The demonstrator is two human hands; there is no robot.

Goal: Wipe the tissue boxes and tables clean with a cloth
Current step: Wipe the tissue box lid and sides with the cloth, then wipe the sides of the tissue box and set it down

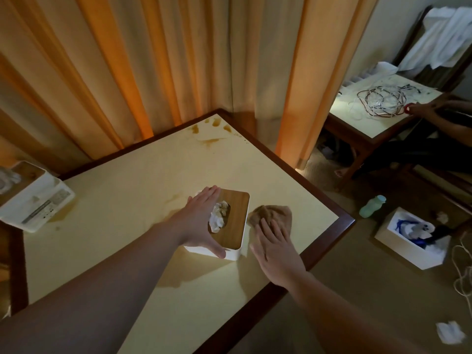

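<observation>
Orange curtains (127,72) behind, hanging in folds past the far edge. Cream table (143,180) with a dark wood rim, brown stains (212,141) smeared well beyond the fingertips near the far corner, a fainter smear (173,198) just left of the left fingers. Second table (378,116) far off to the right, strewn with tangled cables (380,100), another person's hand (424,108) resting at its edge. White tissue box (35,200) well left of the left hand, at the table's left edge. Open white box (413,241) on the floor to the right, a pale green bottle (372,206) lying beside it, crumpled paper (450,332) nearer. Task tissue box (229,221), white with a wooden lid, gripped by the left hand (199,221): fingers spread over the far left edge, thumb (217,251) hooked on the near side, palm hiding part of the lid. Tissue (218,217) poking from the slot just right of the fingers. Brown cloth (273,215) bunched just right of the box, half covered by the right hand (275,251), fingers straight and together, pressing flat on its near part.
</observation>
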